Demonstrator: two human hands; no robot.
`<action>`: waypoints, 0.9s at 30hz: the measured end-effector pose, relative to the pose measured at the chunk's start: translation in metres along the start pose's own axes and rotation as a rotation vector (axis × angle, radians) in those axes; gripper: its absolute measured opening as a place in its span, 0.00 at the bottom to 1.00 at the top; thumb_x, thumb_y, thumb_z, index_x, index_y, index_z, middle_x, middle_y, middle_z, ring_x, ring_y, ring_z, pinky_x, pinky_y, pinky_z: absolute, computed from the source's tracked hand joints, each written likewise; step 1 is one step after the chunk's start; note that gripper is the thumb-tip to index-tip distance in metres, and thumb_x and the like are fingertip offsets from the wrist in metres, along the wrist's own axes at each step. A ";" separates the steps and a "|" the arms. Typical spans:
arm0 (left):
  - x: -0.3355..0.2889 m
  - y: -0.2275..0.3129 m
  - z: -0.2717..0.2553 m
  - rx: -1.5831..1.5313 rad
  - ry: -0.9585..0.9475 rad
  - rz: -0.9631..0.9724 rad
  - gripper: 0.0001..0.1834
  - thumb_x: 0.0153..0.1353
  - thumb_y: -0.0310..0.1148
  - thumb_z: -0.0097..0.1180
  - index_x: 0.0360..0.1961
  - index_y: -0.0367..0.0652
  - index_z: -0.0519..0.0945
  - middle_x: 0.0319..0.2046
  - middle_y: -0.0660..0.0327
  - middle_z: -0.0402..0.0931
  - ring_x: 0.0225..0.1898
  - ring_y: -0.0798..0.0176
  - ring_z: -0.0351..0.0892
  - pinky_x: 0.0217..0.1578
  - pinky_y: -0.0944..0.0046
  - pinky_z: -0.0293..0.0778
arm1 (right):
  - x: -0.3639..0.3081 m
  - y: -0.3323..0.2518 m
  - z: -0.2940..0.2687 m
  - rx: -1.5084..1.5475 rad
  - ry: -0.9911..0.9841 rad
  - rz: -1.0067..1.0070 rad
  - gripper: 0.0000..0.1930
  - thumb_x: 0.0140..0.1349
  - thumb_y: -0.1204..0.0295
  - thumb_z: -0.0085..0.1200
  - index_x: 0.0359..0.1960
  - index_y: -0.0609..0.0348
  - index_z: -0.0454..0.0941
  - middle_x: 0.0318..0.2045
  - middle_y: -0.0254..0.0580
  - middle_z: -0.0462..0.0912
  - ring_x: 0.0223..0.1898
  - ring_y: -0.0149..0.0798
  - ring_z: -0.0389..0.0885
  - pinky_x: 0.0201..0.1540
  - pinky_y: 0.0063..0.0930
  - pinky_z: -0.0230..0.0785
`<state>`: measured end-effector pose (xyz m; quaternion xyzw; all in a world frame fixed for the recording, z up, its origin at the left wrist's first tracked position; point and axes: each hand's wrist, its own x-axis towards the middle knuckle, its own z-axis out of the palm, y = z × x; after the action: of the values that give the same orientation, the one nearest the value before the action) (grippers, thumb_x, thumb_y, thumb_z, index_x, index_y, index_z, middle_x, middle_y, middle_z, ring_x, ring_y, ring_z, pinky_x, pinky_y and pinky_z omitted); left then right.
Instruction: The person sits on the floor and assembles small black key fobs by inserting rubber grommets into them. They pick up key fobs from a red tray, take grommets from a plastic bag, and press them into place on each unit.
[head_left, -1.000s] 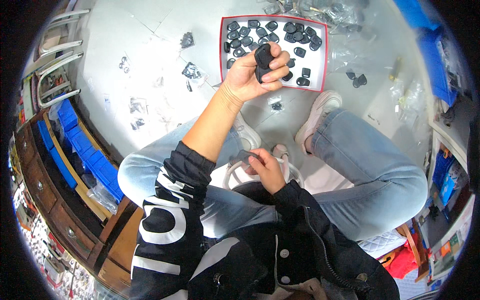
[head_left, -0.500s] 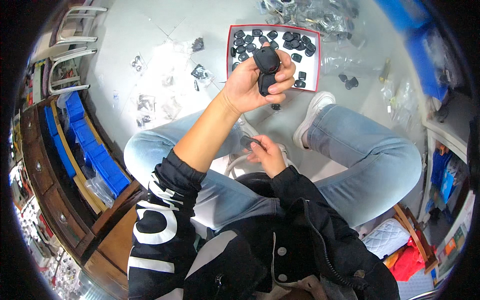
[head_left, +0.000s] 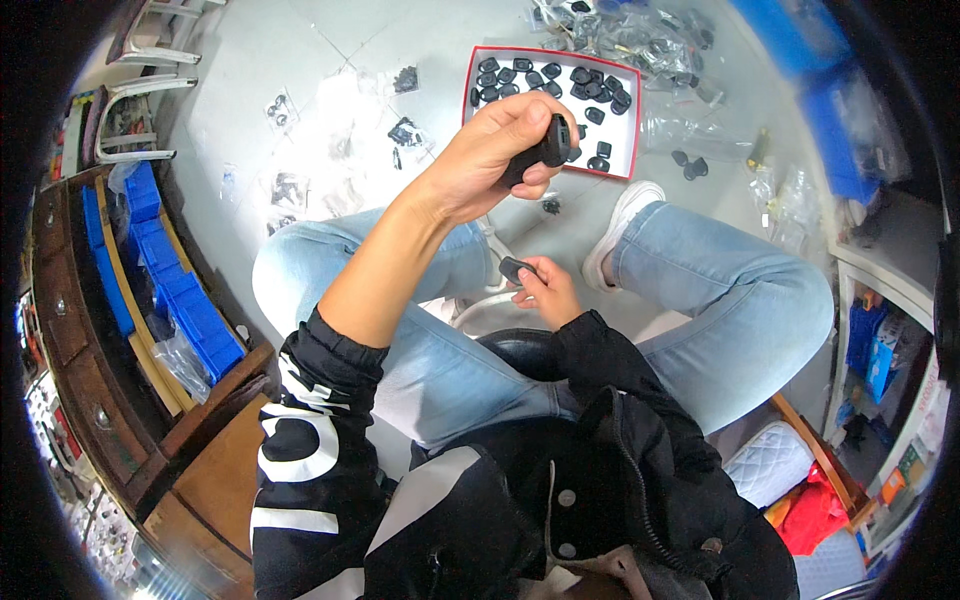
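Note:
My left hand (head_left: 480,160), raised in front of the box, is closed around black key fobs (head_left: 556,142). One is turned edge-on with a slot showing along its side, and a second part lies lower in the palm. Below it, between my knees, my right hand (head_left: 550,292) pinches a single black key fob (head_left: 516,269) between thumb and fingers. Behind my left hand lies a shallow white box (head_left: 622,132) with a red rim. Several similar black fobs (head_left: 594,115) are spread inside it, and my left hand covers part of its near side.
Clear bags with small parts (head_left: 650,45) are heaped beyond the box. A few loose fobs (head_left: 690,165) lie on the floor to its right. Blue bins (head_left: 190,300) in a wooden drawer cabinet (head_left: 100,400) stand left. My bent legs (head_left: 740,310) flank my hands.
My left hand has turned over, so the fobs in it now show edge-on instead of face-on. My right hand, still holding its fob, has shifted slightly to the right.

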<state>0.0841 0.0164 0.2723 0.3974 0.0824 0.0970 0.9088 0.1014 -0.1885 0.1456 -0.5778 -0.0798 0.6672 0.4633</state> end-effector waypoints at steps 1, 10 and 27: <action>0.000 0.000 -0.001 0.017 -0.018 0.012 0.19 0.61 0.47 0.42 0.31 0.40 0.69 0.25 0.64 0.59 0.19 0.75 0.58 0.14 0.78 0.53 | 0.001 0.001 -0.001 -0.011 0.000 0.001 0.13 0.61 0.66 0.44 0.43 0.60 0.67 0.33 0.39 0.77 0.26 0.29 0.76 0.30 0.22 0.71; -0.003 0.002 -0.005 0.084 -0.095 0.099 0.19 0.59 0.48 0.46 0.32 0.40 0.71 0.27 0.63 0.61 0.20 0.75 0.58 0.15 0.77 0.54 | 0.005 0.004 -0.004 -0.045 0.053 0.016 0.13 0.59 0.69 0.43 0.43 0.63 0.67 0.31 0.40 0.77 0.25 0.28 0.74 0.28 0.21 0.69; -0.006 0.018 -0.009 0.137 0.445 -0.039 0.13 0.61 0.42 0.45 0.34 0.42 0.69 0.21 0.65 0.67 0.14 0.78 0.56 0.12 0.79 0.53 | -0.175 -0.231 -0.175 -0.147 0.813 -1.113 0.09 0.61 0.66 0.44 0.34 0.59 0.68 0.20 0.37 0.71 0.22 0.29 0.68 0.32 0.25 0.67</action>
<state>0.0742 0.0335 0.2802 0.4255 0.2946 0.1588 0.8408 0.3537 -0.2585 0.3604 -0.6850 -0.2291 0.0536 0.6895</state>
